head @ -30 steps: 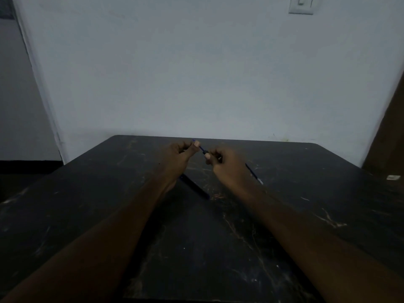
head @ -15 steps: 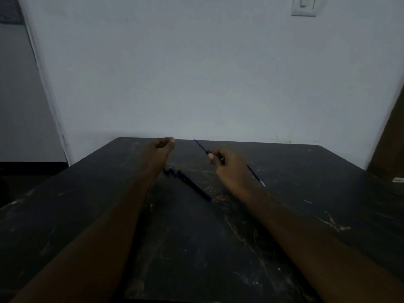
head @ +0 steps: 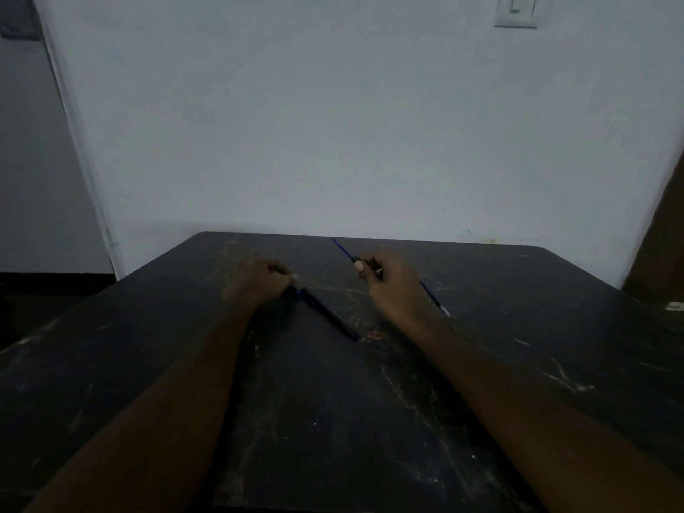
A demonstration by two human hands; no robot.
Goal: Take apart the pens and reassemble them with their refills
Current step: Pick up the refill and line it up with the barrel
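Note:
My right hand is above the dark table, pinched on a thin blue refill whose free end points up and to the left. A thin blue stem with a pale tip sticks out behind that hand to the lower right; I cannot tell whether it is the same refill. A dark pen barrel lies slanted on the table between my hands, its blue end nearest my left hand. My left hand's fingers are curled closed, fingertips right at that blue end; nothing shows inside them.
The table's far edge runs along a pale wall with a light switch at the upper right. A brown door or panel stands at the right. A small white object lies at the table's right edge.
My left hand let go of the refill's tip, swung left, then dropped to the table at the barrel's blue end. My right hand has kept hold of the refill, almost still.

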